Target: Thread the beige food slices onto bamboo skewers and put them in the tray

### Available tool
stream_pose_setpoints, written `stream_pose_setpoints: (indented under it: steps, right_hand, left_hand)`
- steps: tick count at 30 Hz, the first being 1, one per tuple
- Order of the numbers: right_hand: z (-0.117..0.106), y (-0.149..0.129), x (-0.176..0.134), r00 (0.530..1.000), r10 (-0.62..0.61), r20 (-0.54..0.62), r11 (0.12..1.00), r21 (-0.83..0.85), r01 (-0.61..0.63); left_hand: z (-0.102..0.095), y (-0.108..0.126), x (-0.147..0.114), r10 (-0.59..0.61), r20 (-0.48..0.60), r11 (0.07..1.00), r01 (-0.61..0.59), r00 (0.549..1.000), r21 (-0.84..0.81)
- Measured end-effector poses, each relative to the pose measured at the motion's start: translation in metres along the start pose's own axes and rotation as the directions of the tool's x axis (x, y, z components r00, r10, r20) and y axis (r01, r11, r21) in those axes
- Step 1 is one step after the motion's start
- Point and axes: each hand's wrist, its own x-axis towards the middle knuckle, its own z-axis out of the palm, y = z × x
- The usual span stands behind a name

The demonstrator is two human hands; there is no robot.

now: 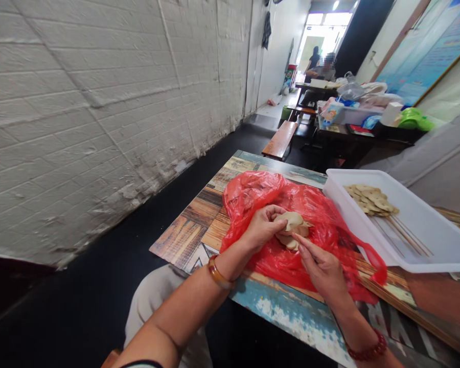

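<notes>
My left hand (266, 225) pinches a pale, flat, rounded slice (294, 221) between thumb and fingers. More beige slices (289, 242) lie just beneath it, on an opened red plastic bag (253, 189). Close by on the right, my right hand (324, 263) has its thumb and fingertips pressed together at the edge of the slices. Whatever thin thing it may grip there is too small to make out. In the white tray (414, 204) to the right, a pile of similar slices (371, 200) sits on several thin skewers (408, 235), their bare ends pointing toward me.
The wood-patterned table (191, 230) carries the bag and tray. Several long thin sticks (410, 312) lie along its right front. A white brick-patterned wall (111, 102) runs along the left. Beyond are a bench (281, 139), a cluttered table (337, 135) and people (324, 66) far back.
</notes>
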Motion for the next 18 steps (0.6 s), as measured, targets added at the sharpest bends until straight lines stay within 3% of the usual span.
stream_pose_setpoints:
  steps: [8, 18]
  right_hand:
    - [-0.0023, -0.0046, -0.0003, 0.998, 0.061, -0.005, 0.997, 0.038, -0.061]
    - [-0.0001, -0.0005, 0.0007, 1.0, 0.023, -0.015, 0.998, 0.053, -0.022]
  left_hand:
    - [0.0004, 0.0039, -0.0006, -0.004, 0.003, 1.0, 0.003, 1.0, 0.025]
    - [0.0012, 0.003, -0.0009, 0.016, 0.027, 1.0, -0.016, 1.0, 0.019]
